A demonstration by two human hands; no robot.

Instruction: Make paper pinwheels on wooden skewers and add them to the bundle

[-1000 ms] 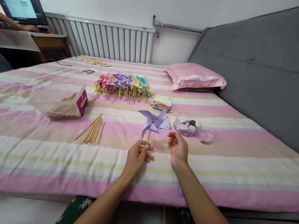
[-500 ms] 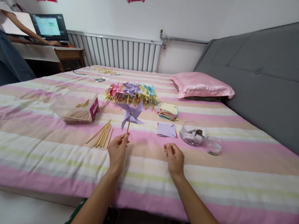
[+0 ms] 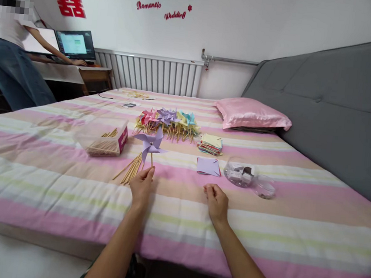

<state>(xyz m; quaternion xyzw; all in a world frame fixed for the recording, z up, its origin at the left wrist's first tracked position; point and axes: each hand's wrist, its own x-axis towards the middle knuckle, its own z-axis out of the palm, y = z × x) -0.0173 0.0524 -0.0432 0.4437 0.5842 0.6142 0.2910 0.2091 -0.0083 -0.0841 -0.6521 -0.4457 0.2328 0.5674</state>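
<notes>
My left hand (image 3: 142,187) pinches the wooden stick of a purple paper pinwheel (image 3: 150,142) and holds it upright above the striped bed cover (image 3: 70,176). Just left of it lies a loose bundle of wooden sticks (image 3: 131,170). My right hand (image 3: 216,202) rests low over the cover with its fingers curled and nothing visible in them. Ahead of that hand lies a folded purple paper square (image 3: 208,166).
A row of finished coloured pinwheels (image 3: 169,122) lies farther back, with a stack of paper squares (image 3: 210,144) to its right. A clear box of sticks (image 3: 104,138) sits left; two clear dishes (image 3: 241,172) sit right. A pink pillow (image 3: 252,114) lies by the grey headboard. A person (image 3: 9,61) stands at a desk far left.
My left hand has carried the purple pinwheel to the left, away from my right hand, which dropped lower over the cover. The view has tilted upward.
</notes>
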